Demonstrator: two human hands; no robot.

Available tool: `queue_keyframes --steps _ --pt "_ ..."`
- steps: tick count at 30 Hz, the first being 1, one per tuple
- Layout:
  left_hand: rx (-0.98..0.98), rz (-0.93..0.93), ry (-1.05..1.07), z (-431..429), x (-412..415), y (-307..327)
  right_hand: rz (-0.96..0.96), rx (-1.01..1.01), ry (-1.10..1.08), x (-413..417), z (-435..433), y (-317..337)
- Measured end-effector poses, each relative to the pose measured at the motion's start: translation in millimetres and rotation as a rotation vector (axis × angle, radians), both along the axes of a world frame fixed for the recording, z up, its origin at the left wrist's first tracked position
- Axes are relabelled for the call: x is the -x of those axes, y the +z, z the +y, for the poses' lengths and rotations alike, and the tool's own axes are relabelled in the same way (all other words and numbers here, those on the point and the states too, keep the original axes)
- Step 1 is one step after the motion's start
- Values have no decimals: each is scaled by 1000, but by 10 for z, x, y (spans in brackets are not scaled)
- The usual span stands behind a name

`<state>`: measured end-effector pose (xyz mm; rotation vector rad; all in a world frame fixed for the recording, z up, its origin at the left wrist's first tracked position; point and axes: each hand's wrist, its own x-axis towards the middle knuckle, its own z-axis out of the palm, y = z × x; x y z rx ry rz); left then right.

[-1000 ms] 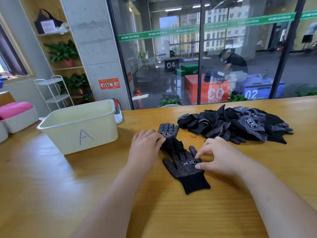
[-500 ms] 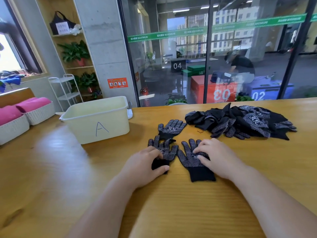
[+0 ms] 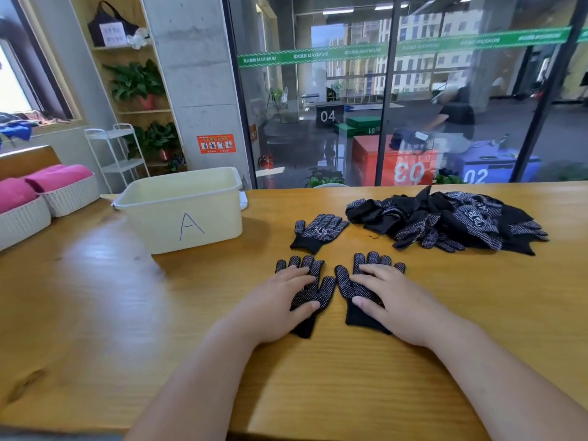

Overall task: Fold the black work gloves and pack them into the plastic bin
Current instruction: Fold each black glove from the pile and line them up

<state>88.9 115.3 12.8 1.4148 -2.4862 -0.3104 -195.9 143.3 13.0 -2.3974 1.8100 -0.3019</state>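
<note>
One broad wooden tabletop [image 3: 95,313] carries everything we work with. The pale plastic bin [image 3: 191,224] stands on its far left part, a letter A drawn on the near wall. At the far right lies a loose pile of black gloves [image 3: 451,221] with white dots, well apart from the bin. Two white baskets [image 3: 71,198] holding pink cloth sit at the left edge.

Our left hand [image 3: 280,300] lies flat, fingers straight and slightly apart, pressing on the left glove [image 3: 318,292]. Our right hand [image 3: 391,300] lies just as flat on the right glove [image 3: 350,286]. These two gloves lie side by side, dotted palms up, thumbs toward each other, fingers pointing away from us. A single glove [image 3: 318,232] lies just beyond them, between the bin and the pile.
</note>
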Motion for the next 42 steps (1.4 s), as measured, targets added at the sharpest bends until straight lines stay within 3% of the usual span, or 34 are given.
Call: queue_keyframes --steps 3,8,11,16,19,22,29,34,38,42 --pt "-36 -68 1 3 18 -4 -46 -40 43 24 2 25" --pt "79 -23 51 8 94 12 -142 12 39 104 15 44" --pt "30 -64 42 -6 204 9 -36 14 24 -12 0 36" --pt "-78 -275 32 -8 301 -61 128 -157 57 -150 18 9" --pt "-83 -194 36 26 258 -18 40 -178 92 -62 56 75" --pt "47 -85 129 -46 262 -19 2 -53 -6 -75 -3 84" --pt "-27 -290 133 -191 383 -148 152 -162 -92 -292 -147 -34" --pt "-4 -261 142 -148 377 -146 159 -146 -92 -280 -122 -45" --pt "130 -174 203 -66 244 -135 127 -61 -71 -197 12 -24" --pt "-40 -217 225 -96 33 -150 119 -105 -68 -93 40 -19"
